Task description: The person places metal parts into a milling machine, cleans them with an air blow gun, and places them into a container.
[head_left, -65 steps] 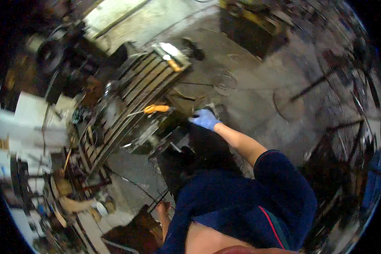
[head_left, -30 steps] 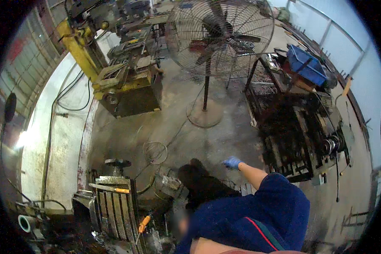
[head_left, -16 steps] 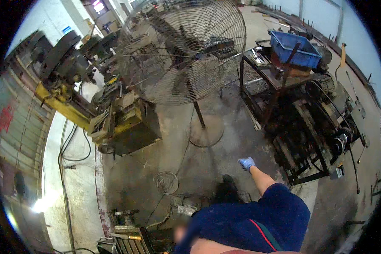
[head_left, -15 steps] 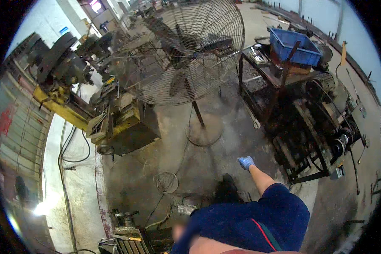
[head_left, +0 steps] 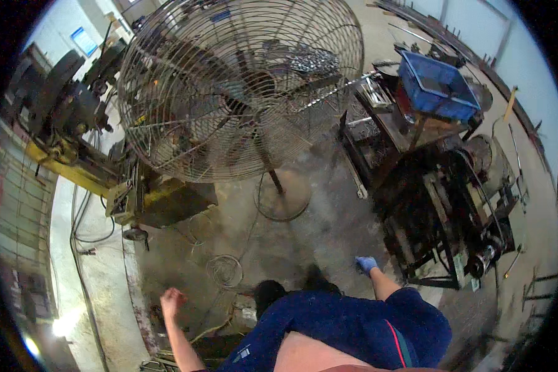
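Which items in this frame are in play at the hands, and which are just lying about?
In play: nothing is held. Left hand, bare and empty, hangs above the wire coil; right hand, blue-gloved, beside the black machine frame.

Lying about: pedestal fan, blue crate, yellow machine.

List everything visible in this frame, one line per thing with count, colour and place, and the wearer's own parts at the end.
Pedestal fan: one, rusty grey wire cage on a round base, upper centre.
Yellow machine: one, yellow and dark, left of the fan base.
Dark machine: one, black, upper left.
Blue crate: one, blue, on top of the metal rack at upper right.
Metal rack: one, dark and rusty, right side, loaded with parts.
Coiled wire: one, grey, on the concrete floor at lower centre.
Shoes: two, black, on the floor just above the blue top.
Left hand: bare, empty, open grip, lower left.
Right hand: blue glove, holding nothing visible, beside the rack.
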`<state>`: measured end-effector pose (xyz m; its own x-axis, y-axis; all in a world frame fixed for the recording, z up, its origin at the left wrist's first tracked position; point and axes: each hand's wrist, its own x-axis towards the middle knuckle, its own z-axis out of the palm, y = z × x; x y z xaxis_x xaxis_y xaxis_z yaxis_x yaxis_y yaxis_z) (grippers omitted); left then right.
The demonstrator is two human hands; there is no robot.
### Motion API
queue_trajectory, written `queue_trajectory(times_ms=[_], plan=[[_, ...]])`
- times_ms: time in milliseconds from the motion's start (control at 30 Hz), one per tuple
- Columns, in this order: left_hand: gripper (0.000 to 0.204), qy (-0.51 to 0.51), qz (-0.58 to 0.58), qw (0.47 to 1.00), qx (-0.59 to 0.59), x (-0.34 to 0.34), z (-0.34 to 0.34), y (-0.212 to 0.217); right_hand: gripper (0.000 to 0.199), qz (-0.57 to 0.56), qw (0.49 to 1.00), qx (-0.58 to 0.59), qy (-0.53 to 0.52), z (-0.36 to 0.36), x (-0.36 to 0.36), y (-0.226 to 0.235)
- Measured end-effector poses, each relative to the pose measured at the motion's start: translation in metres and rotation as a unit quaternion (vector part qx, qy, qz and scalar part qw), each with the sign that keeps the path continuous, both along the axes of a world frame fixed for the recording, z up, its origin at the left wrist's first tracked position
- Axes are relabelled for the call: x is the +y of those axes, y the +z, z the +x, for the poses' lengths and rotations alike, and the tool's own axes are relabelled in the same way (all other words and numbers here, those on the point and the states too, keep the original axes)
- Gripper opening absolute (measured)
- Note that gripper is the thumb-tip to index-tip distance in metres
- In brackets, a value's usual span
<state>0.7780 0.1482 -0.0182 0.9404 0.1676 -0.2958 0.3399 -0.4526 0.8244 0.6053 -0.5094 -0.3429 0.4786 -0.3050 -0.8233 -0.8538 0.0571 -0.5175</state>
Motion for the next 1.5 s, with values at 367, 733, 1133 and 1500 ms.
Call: queue_trajectory(times_ms=[367,733,1133,1500], plan=[[0.031,0.056,-0.086,0.976,-0.191,0.035,0.178,0.103,0.023,0.068,0.992,-0.084,-0.071,0.121,0.024,0.056],[0.031,-0.266,-0.167,0.919,-0.237,-0.072,0.471,0.213,0.024,0.104,0.943,-0.081,-0.306,0.157,0.133,0.036],[0.03,-0.47,-0.232,0.812,-0.257,-0.295,0.614,0.214,0.022,0.012,0.923,-0.063,-0.379,0.047,0.233,0.011],[0.029,-0.529,-0.277,0.75,-0.285,-0.413,0.642,0.226,0.022,-0.252,0.892,-0.035,-0.374,0.064,0.306,0.087]])
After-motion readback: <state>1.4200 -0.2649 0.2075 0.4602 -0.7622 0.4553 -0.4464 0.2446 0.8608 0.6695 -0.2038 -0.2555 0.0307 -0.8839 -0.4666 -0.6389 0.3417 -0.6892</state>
